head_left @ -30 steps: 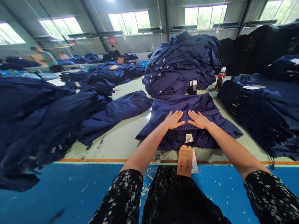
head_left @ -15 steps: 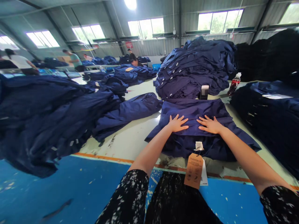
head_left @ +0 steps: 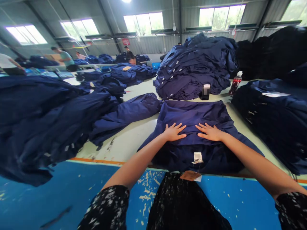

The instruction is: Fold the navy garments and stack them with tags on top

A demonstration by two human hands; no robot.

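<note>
Factory workroom with high windows [head_left: 144, 24] along a metal wall, and a long worktable [head_left: 124, 143] running across it, pale on top with an orange stripe and a blue-painted band along the near edge.

On the tabletop, close to the near edge, lies a navy garment [head_left: 192, 118], spread flat with its cloth fanning outward toward the edge. A white label [head_left: 198, 157] sits on it near the person's body, and a brown card tag [head_left: 190, 175] hangs just below that, partly hidden by the person's black printed clothing.

Both hands are open, palms down on the garment, fingers spread and nothing gripped. The left hand [head_left: 174, 132] rests left of the garment's middle and the right hand [head_left: 209, 132] right of it, with a narrow gap between them.

Beyond the garment stands a tall heap of folded navy clothes [head_left: 192, 70], with a small black box [head_left: 205, 92] against its foot and a red drink bottle [head_left: 235, 83] nearby. Dark piles [head_left: 263, 108] lie to the garment's right, navy ones [head_left: 48, 118] to its left, and co-workers [head_left: 63, 57] stand far beyond.
</note>
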